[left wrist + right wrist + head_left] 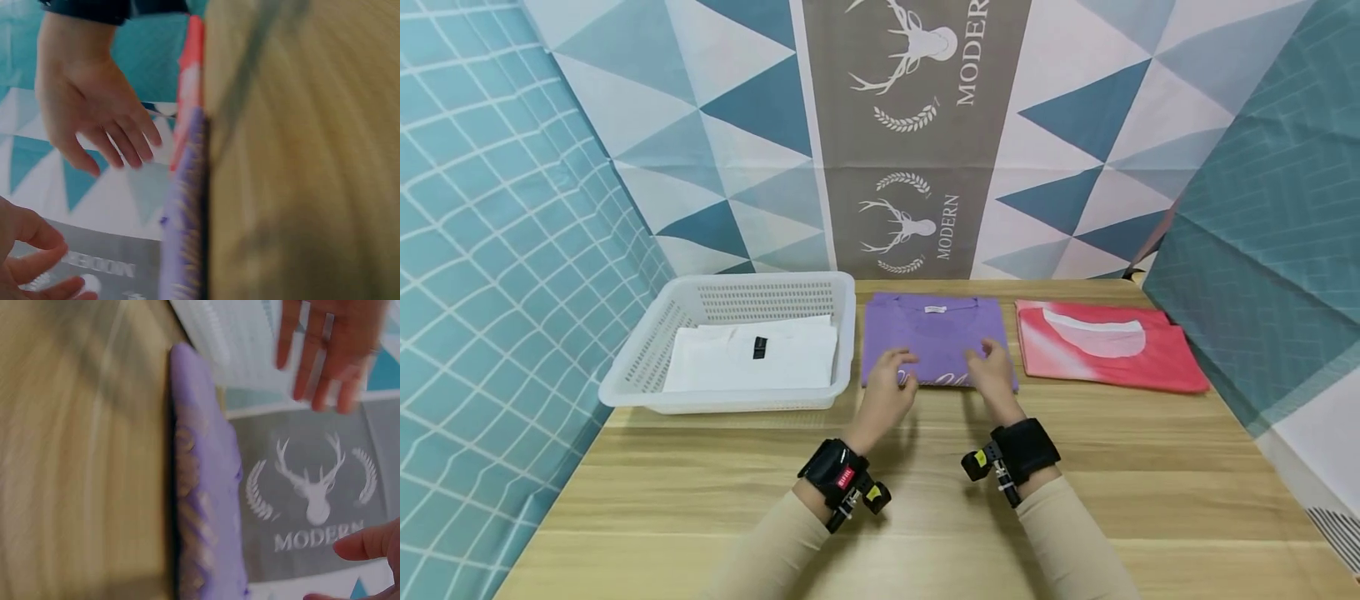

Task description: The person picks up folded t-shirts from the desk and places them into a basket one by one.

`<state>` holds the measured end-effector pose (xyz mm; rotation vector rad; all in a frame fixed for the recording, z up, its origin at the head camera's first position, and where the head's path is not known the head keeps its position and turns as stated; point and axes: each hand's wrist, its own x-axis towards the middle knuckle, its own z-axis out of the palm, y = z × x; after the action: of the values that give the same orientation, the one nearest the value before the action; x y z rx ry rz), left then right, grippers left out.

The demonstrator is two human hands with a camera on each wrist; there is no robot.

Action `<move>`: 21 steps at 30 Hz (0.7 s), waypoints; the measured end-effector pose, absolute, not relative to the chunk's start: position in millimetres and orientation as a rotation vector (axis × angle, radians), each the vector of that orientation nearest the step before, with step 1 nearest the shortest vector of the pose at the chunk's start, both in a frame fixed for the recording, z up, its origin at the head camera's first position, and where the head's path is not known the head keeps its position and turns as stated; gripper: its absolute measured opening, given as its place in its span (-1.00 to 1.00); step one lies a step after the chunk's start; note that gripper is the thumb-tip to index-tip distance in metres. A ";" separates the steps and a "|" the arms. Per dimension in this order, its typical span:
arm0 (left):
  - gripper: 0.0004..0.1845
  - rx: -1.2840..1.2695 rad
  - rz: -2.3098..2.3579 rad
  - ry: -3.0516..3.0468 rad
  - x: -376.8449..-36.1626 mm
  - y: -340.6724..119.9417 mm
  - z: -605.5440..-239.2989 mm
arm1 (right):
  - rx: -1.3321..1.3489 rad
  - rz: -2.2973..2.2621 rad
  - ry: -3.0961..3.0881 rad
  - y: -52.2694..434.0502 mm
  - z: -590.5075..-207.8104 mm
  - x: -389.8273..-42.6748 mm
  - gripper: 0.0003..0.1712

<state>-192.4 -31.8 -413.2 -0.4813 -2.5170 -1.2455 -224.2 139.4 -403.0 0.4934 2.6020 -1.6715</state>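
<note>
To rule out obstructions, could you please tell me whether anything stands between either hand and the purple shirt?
Nothing visible does: the left hand and right hand hover above the purple shirt near its front edge, with only open space between in the wrist views.

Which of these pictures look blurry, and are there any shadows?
Head view: fairly sharp, soft shadows on the table by the left hand and right hand; left wrist view: blurred, table grain smeared, shadow streak at top; right wrist view: blurred, print on the purple shirt unclear.
</note>
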 end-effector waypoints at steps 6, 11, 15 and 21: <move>-0.63 -0.244 -1.307 -2.569 -200.8 -34.4 -440.7 | 0.610 -1.630 2.634 157.3 -418.5 -218.8 -0.27; -0.55 0.015 -1.337 -2.548 -210.0 -45.3 -459.9 | 0.648 -1.558 2.667 169.7 -428.8 -214.4 -0.26; -0.43 0.160 -1.544 -2.606 -213.0 -55.2 -462.8 | 0.685 -1.496 2.642 178.8 -431.9 -213.0 -0.26; -0.35 0.268 -1.708 -2.600 -217.6 -61.8 -460.6 | 0.795 -1.589 2.498 189.6 -432.3 -215.0 -0.34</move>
<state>-217.6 -61.8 -460.6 0.2679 -2.5998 -1.7076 -215.0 189.6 -432.3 0.7950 2.4983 -1.5885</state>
